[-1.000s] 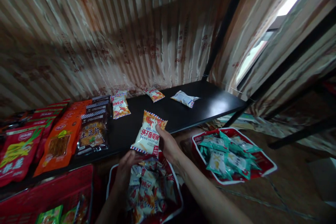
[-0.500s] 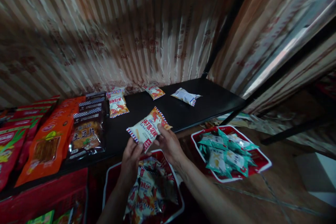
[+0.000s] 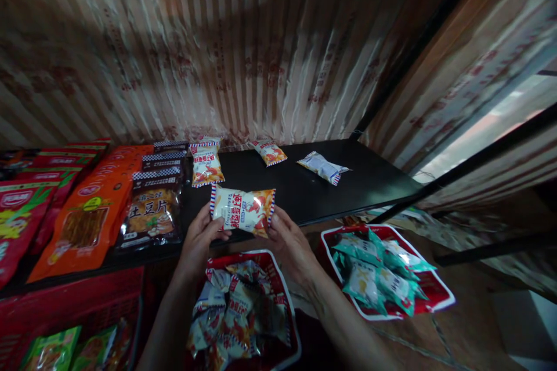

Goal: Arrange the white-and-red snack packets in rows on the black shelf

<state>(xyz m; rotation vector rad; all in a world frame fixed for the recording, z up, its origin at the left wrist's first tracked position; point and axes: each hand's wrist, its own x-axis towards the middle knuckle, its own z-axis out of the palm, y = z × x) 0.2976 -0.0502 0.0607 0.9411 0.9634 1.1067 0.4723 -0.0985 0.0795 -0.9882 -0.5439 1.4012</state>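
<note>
Between my two hands is a white and orange snack bag (image 3: 242, 210) with striped ends, lying sideways above the shelf's front edge. My left hand (image 3: 204, 229) pinches its left end, thumb on the front. At the right end, my right hand (image 3: 289, 237) grips the bag's edge. Below them a red basket (image 3: 285, 290) with a white rim holds several bags of the same kind. On the black shelf (image 3: 343, 188) behind, a matching bag (image 3: 206, 163) leans near the dark packets, another bag (image 3: 270, 152) lies farther back, and one bag (image 3: 322, 167) rests back side up.
To the left on the shelf are dark potato-slice packets (image 3: 150, 208), orange packets (image 3: 87, 220) and red packets (image 3: 21, 220). A second red basket (image 3: 444, 295) with teal bags (image 3: 380, 272) stands at the right, by a black post (image 3: 418, 64). Another red basket (image 3: 104, 293) is at lower left.
The held bag has turned from a slant to nearly level, its right end now lower. My right hand has moved from its front to its right end. The view has shifted slightly.
</note>
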